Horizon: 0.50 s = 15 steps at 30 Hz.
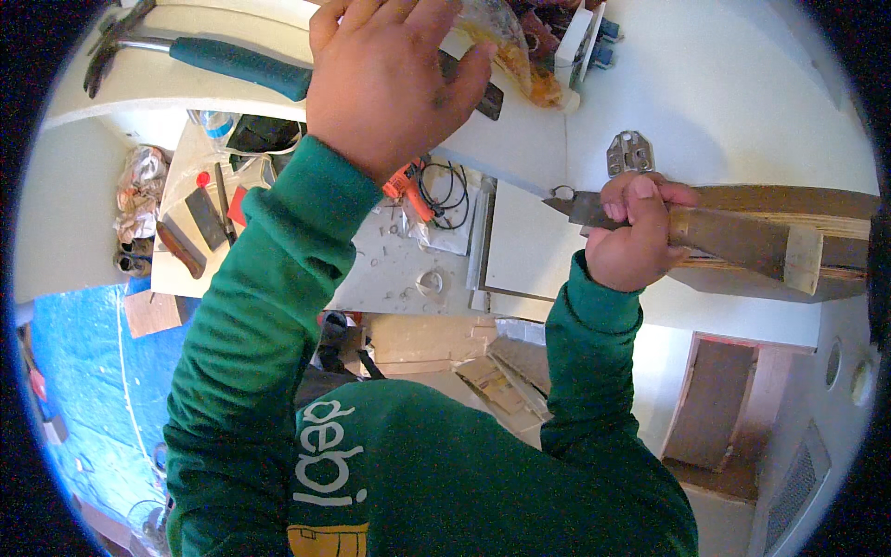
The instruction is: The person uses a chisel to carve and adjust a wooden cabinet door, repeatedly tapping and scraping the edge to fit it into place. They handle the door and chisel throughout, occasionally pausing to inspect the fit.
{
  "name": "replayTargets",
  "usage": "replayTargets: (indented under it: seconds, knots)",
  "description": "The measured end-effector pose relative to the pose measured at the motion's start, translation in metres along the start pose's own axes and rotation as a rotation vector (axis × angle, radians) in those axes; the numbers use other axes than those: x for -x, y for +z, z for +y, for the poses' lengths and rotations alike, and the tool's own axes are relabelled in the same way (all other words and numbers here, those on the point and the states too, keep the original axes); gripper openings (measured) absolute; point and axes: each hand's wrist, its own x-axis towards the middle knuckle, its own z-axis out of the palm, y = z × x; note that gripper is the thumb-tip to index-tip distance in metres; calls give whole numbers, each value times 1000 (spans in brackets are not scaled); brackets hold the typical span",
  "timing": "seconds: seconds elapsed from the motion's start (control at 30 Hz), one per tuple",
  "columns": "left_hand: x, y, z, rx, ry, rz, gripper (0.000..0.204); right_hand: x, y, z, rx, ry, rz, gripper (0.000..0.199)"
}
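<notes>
My left hand (394,84) is over the white shelf (269,19) at the top, its thumb spread from the fingers. The fingertips are cut off by the upper edge. A dark flat piece (489,100) shows from beneath the thumb. To its left lies a claw hammer (237,67) with a dark green grip, its end next to my wrist. My right hand (640,232) is closed around a tool (738,243) with a brown handle and a pale end; a dark pointed metal part sticks out on the left. A metal hinge plate (630,153) lies just beyond that hand.
Clear plastic bags (515,51) sit at the top. Layered boards (789,200) stand at right. Below are an orange corded power tool (408,186), a tape roll (430,283), scattered small hardware and a wooden board with hand tools (200,218). A blue sheet (83,362) covers the floor at left.
</notes>
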Motion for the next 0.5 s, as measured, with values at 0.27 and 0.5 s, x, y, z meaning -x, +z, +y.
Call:
replayTargets:
  seconds: [0.27, 0.5]
  knots:
    - [1, 4, -6, -14, 28, 17, 36, -2, 0, 12, -19, -44, 18, 21]
    - [1, 4, -4, -48, 20, 10, 37, -1, 0, 16, -76, -65, 14, 23]
